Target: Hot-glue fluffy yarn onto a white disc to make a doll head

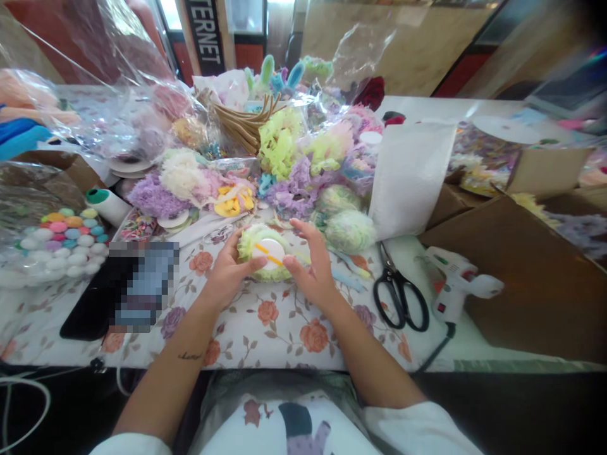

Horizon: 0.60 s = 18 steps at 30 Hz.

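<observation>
A roll of pale green ruffled trim [260, 273] with a white round centre marked by an orange stripe stands tilted toward me above the floral tablecloth. My left hand [226, 268] grips its left side, the thumb lying across the front. On the other side my right hand [313, 265] curves near the roll with thumb and index finger apart. The right thumb touches the lower right edge of the white centre. Whether the hidden fingers of that hand touch the back of the roll, I cannot tell.
Black-handled scissors [401, 297] and a white glue gun [450, 284] lie to the right, beside a cardboard box [531, 278]. Two phones [90, 300] lie to the left near bagged pompoms [61, 243]. Behind are piled trims [296, 186] and brown stems [244, 123].
</observation>
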Motion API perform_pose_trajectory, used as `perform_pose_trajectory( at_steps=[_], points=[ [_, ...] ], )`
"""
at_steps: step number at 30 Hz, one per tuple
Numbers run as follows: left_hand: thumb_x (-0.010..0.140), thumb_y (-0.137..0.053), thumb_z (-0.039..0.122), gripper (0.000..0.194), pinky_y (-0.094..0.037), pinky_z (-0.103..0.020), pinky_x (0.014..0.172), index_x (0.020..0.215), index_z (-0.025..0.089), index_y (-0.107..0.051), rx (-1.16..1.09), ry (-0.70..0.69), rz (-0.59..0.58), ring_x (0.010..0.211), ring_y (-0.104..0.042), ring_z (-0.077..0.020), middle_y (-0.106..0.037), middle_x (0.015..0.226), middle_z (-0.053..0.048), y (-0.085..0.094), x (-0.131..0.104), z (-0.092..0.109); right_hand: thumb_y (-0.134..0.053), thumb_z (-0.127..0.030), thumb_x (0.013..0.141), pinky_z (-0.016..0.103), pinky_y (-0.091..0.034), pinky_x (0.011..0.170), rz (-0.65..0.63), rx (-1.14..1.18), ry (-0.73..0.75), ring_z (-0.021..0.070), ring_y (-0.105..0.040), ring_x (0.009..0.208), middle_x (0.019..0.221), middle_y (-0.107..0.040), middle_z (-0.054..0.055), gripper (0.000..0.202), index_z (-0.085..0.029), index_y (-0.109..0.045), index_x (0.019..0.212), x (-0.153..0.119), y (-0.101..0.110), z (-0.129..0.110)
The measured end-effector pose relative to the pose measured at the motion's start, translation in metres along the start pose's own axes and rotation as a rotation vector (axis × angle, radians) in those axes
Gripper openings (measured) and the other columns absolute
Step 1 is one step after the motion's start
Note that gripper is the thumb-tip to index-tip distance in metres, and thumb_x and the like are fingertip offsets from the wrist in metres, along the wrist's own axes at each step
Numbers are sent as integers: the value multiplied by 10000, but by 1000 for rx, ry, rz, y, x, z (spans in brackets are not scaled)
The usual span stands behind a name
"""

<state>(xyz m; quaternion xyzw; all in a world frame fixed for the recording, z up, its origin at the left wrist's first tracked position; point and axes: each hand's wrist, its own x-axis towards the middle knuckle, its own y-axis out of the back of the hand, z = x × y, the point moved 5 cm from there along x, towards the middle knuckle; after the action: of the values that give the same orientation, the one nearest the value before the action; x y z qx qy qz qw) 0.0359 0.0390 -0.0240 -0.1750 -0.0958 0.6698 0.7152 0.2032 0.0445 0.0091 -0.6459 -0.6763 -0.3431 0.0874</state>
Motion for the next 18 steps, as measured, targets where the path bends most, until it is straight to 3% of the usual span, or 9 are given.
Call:
perform_pose_trajectory(
  at_steps=[2,5,11,18],
  points=[
    [676,-830,189,699,-557,-254,815,1291,274,-509,0,6,-11,992,-663,-178,-661,1190,-38,-1,0,1,-496,-524,922,519,-335,1128,-54,-72,147,303,-425,1353,1426,-492,129,529,-253,-482,1377,-1,-2,-11],
    [669,-833,179,689,-557,-247,822,1280,290,-534,4,3,-38,1007,-659,-178,-647,1219,-35,-4,-2,2,-442,-561,931,540,-289,1158,-153,-148,207,321,-358,1400,1489,-424,116,544,-268,-482,1387,-4,-9,-16],
    [656,-833,177,649,-568,-240,793,1233,339,-584,-51,5,-58,971,-660,-166,-647,1194,18,-6,-3,2,-380,-524,964,523,-287,1163,-213,-138,160,299,-327,1423,1529,-367,104,543,-265,-422,1439,-6,-14,-10],
    [605,-859,180,680,-571,-241,762,1213,328,-592,-72,11,-38,952,-663,-161,-647,1203,-1,-5,-2,1,-317,-568,974,507,-305,1153,-216,-63,86,279,-373,1399,1484,-435,123,556,-249,-477,1400,-3,-14,-4]
  ],
)
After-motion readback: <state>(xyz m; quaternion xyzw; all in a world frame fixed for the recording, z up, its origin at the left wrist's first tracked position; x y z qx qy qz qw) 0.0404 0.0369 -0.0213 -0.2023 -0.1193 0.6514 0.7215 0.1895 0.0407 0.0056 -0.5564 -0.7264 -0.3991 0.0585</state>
